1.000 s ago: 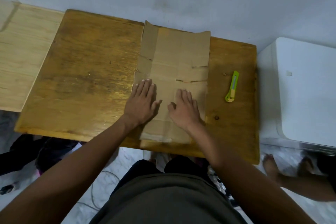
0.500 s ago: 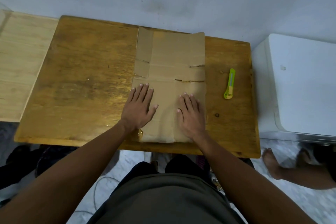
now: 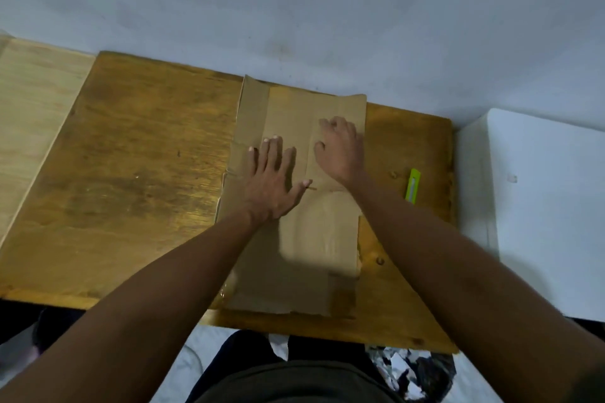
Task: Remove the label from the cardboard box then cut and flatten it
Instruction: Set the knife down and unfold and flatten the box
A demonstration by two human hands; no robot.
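The brown cardboard box [image 3: 314, 239] lies cut open and flat on the dark wooden table [image 3: 140, 193], reaching from the near edge to the far edge. My left hand [image 3: 273, 178] rests palm down on its middle left part, fingers spread. My right hand [image 3: 340, 147] presses on the far right panel with the fingers slightly curled. Neither hand holds anything. A yellow-green utility knife [image 3: 412, 186] lies on the table to the right of the cardboard, partly behind my right forearm. I see no label.
A lighter wooden surface [image 3: 29, 114] adjoins the table on the left. A white appliance [image 3: 543, 213] stands against the table's right side. The wall runs just behind the table. Crumpled scraps [image 3: 409, 370] lie on the floor by my legs.
Both hands have slid away from me along the cardboard, from its near half to the middle and far panel. The view has tilted up towards the wall.
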